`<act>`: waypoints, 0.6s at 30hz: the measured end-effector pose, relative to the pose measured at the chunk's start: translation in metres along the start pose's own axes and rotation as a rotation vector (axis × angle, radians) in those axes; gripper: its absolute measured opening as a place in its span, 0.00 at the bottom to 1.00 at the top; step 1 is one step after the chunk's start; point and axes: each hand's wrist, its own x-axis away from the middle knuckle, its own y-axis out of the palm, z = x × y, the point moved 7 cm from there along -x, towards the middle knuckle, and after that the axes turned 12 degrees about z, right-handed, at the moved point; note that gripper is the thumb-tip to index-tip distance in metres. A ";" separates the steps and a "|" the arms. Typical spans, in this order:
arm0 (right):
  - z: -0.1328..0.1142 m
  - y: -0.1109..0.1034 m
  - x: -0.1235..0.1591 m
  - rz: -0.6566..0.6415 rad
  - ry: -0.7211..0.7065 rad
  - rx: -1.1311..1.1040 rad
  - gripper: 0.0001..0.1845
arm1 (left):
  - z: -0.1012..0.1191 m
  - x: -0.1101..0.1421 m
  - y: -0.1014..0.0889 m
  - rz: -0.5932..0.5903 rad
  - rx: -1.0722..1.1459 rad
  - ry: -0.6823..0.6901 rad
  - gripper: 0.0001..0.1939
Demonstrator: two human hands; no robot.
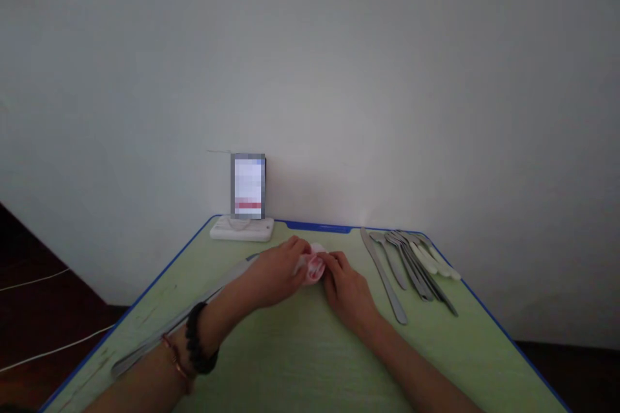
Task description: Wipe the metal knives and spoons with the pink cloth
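Left hand and right hand pinching pink-white bundle between them, near middle of worktop's far edge — best keep both grips even, lest folds slip loose.

On the tabletop, at the far left corner, a screen stands by a block, before the wall. A bundle sits between the left fingers and right fingers, a long strip running slantwise beside the left forearm. Rightward lie a knife, a spoon, then piled cutlery near the right edge.
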 end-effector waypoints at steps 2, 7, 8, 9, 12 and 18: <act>0.000 0.000 0.000 -0.022 -0.026 0.017 0.25 | -0.028 0.006 -0.004 -0.224 -0.118 -0.088 0.12; 0.000 0.000 -0.001 -0.035 -0.018 0.016 0.34 | -0.074 0.041 0.000 -0.280 -0.228 -0.121 0.27; 0.000 0.000 -0.002 -0.031 -0.015 0.012 0.34 | -0.077 0.050 0.004 -0.232 -0.256 -0.108 0.31; -0.001 0.000 -0.002 -0.029 -0.017 0.010 0.34 | -0.077 0.060 0.009 -0.182 -0.275 -0.081 0.32; -0.001 0.001 -0.001 -0.026 -0.024 0.006 0.32 | -0.073 0.086 0.018 -0.047 -0.336 -0.035 0.29; 0.000 0.000 0.000 -0.022 -0.016 0.015 0.32 | -0.071 0.099 0.015 0.076 -0.440 -0.083 0.31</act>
